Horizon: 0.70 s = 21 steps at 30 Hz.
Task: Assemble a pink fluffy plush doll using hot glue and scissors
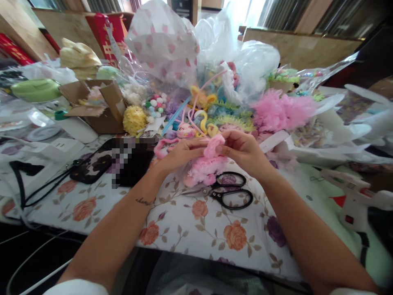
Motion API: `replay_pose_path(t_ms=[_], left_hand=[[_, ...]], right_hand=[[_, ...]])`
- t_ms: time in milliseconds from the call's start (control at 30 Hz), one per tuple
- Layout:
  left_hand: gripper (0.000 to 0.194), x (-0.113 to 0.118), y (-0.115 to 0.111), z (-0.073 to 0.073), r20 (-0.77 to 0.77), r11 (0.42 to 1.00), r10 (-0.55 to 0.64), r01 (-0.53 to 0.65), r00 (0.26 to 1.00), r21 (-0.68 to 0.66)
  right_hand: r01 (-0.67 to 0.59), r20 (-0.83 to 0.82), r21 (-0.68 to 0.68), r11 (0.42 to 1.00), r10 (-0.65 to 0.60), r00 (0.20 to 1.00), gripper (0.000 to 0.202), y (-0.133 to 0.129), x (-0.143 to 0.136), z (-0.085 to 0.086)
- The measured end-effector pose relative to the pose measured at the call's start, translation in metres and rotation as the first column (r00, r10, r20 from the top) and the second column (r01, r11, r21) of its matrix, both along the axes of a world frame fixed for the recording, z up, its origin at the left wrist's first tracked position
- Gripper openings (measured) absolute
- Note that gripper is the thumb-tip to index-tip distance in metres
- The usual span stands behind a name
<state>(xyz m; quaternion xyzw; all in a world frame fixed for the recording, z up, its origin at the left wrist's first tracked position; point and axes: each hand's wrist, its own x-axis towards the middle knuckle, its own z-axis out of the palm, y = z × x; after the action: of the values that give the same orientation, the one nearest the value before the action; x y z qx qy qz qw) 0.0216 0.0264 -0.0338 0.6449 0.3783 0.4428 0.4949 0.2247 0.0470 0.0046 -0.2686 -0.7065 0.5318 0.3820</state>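
Between my two hands is a looped piece of fluffy pink pipe cleaner [212, 148]. My left hand [183, 155] pinches its left side, while the fingers of my right hand [242, 152] close on its right side. Just beneath lies a frilly pink fluffy piece [204, 171] on the tablecloth; whether it is joined to the loop I cannot tell. Black-handled scissors [229, 190] lie below it with the blades pointing left. Beyond my hands sits a small pink doll face [186, 130], with thin pink stems rising near it.
Craft bits and plastic bags [166, 45] are heaped at the back. A cardboard box [95, 104], yellow pompom [135, 121] and phone [92, 166] are to the left. Pink tulle [282, 110] and a glue gun [353, 196] are to the right. The floral tablecloth [190, 229] ends near me.
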Motion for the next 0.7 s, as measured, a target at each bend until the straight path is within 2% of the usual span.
replay_pose_path(t_ms=[433, 700], left_hand=[[0.030, 0.0008, 0.0030, -0.0051, 0.069, 0.999, -0.007, 0.010, 0.998, -0.041], [0.032, 0.0012, 0.0017, -0.0043, 0.098, 0.999, 0.010, -0.006, 0.995, -0.036]], right_hand=[[0.052, 0.096, 0.090, 0.995, -0.060, 0.994, 0.028, -0.0005, -0.0036, -0.0042], [0.064, 0.159, 0.198, 0.978, -0.096, 0.983, 0.013, -0.0036, -0.0035, -0.0065]])
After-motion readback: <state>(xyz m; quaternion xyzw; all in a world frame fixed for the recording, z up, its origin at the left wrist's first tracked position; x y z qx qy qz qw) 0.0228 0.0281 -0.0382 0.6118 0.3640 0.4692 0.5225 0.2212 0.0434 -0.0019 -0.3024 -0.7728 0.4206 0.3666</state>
